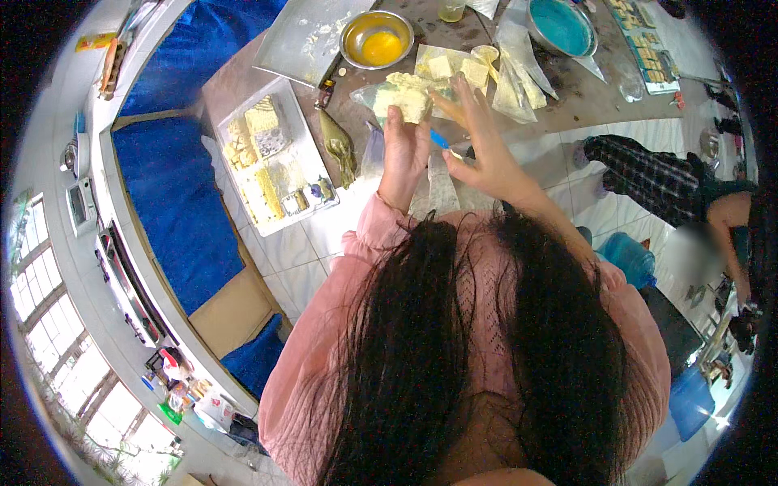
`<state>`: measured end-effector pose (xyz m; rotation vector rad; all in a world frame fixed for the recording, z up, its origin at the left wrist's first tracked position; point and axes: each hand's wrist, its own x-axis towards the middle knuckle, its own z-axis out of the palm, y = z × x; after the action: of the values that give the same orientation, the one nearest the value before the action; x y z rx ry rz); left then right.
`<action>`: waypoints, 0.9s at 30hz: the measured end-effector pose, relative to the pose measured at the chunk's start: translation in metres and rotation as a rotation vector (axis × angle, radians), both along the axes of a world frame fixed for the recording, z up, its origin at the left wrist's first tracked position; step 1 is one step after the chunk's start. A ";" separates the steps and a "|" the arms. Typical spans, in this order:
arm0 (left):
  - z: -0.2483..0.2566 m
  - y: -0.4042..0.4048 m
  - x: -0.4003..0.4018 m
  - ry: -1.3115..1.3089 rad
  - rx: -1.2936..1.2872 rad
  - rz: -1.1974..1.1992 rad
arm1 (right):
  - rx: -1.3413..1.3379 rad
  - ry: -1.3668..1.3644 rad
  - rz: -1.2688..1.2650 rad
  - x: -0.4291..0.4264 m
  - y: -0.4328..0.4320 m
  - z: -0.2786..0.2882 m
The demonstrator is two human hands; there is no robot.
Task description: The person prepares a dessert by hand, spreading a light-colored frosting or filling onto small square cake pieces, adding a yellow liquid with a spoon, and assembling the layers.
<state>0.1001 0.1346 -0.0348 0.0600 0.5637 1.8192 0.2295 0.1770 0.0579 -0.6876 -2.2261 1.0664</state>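
My left hand (404,146) holds up a pale yellow, crumbly-looking lump (402,100), with the thumb against its near side. My right hand (483,143) is just right of the lump, fingers spread; whether a fingertip touches it, I cannot tell. Below the hands lies a blue-handled tool (439,139), partly hidden. Pale square pieces (440,67) rest on a sheet behind the hands. A steel bowl (348,44) with yellow contents stands beyond. Filled piping bags (521,85) lie to the right, and a dark green one (338,146) lies to the left.
A tray of decorated small cakes (267,228) is at the left table edge, with a floury metal tray (292,36) behind it. A bowl of turquoise cream (562,30) and a tray of small pieces (651,58) stand at the right. Another person (726,212) is at the far right.
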 end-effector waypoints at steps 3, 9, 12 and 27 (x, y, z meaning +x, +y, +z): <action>0.005 0.003 0.001 -0.058 0.023 0.006 | 0.120 -0.126 0.022 0.010 0.002 0.001; 0.026 0.005 0.014 0.027 0.101 -0.031 | 0.061 0.109 -0.120 0.013 0.005 0.005; 0.030 0.007 0.017 -0.013 0.106 -0.042 | 0.120 -0.064 -0.088 0.013 0.004 0.015; 0.026 0.000 0.011 0.069 0.086 0.029 | -1.192 0.999 0.008 0.059 0.014 -0.001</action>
<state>0.1110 0.1351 -0.0091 0.1743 0.5367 1.8755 0.2890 0.1909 0.0568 -0.3824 -0.6238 2.1090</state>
